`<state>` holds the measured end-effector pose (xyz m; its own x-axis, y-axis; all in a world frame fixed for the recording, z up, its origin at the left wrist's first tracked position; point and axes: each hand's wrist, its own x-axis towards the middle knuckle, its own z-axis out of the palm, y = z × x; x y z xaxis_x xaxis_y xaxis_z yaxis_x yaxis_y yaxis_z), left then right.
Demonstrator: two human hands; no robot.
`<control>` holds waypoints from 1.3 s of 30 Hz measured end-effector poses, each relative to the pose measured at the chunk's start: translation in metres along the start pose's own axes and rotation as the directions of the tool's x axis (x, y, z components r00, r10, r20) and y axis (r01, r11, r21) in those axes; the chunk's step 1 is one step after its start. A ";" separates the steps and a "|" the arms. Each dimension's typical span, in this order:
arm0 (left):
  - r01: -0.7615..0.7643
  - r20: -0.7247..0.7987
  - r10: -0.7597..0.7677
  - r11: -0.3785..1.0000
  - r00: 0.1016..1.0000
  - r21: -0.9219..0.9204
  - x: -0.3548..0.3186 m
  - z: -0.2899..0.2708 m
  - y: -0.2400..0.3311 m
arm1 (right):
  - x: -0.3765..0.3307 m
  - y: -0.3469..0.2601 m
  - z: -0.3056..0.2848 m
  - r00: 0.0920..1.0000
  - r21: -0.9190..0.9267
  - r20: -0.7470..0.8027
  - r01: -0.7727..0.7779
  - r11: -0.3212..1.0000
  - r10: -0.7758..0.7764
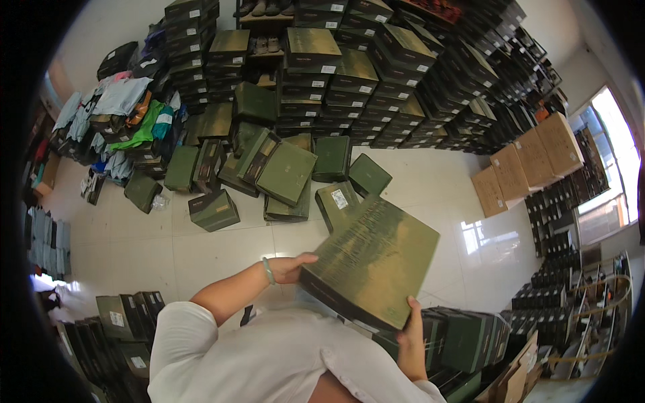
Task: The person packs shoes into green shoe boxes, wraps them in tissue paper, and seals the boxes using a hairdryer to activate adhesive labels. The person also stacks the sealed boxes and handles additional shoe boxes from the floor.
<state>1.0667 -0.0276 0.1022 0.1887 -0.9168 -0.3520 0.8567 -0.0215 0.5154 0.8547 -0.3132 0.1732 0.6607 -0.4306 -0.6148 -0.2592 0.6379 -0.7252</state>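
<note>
A large green shoebox (373,262) with a tree-like pattern on its lid is held tilted in front of my body. My left hand (293,267), with a pale bangle on the wrist, grips its left corner, the thumb on top of the lid. My right hand (411,326) holds the near right corner, thumb up along the side; its other fingers are mostly hidden under the box. Just beyond it, a green box with a white label (338,201) lies on the floor, partly covered by the held one.
Loose green boxes (285,171) lie heaped on the tiled floor (222,252). Tall stacks of shoeboxes (349,87) line the far wall. Folded clothes (127,107) are piled at left, brown cartons (531,161) at right. More green boxes (463,339) stand close by my right arm.
</note>
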 end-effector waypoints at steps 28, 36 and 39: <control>0.208 -0.327 -0.221 0.975 0.919 -0.076 0.167 -0.040 0.281 | 0.293 -0.141 0.114 0.952 0.135 0.180 -0.273 0.952 0.247; 0.077 -0.289 -0.111 0.989 0.951 -0.127 0.163 -0.081 0.336 | 0.354 -0.173 0.178 0.941 0.089 0.226 -0.278 0.956 0.253; -0.127 -0.448 0.108 0.992 0.887 -0.012 0.164 -0.099 0.335 | 0.378 -0.191 0.209 0.954 0.036 0.239 -0.194 0.980 0.180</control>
<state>1.4321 -0.1454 0.1393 0.4750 -0.6371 -0.6071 0.8317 0.0996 0.5462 1.3009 -0.4644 0.1445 0.7524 -0.1432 -0.6429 -0.3567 0.7320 -0.5805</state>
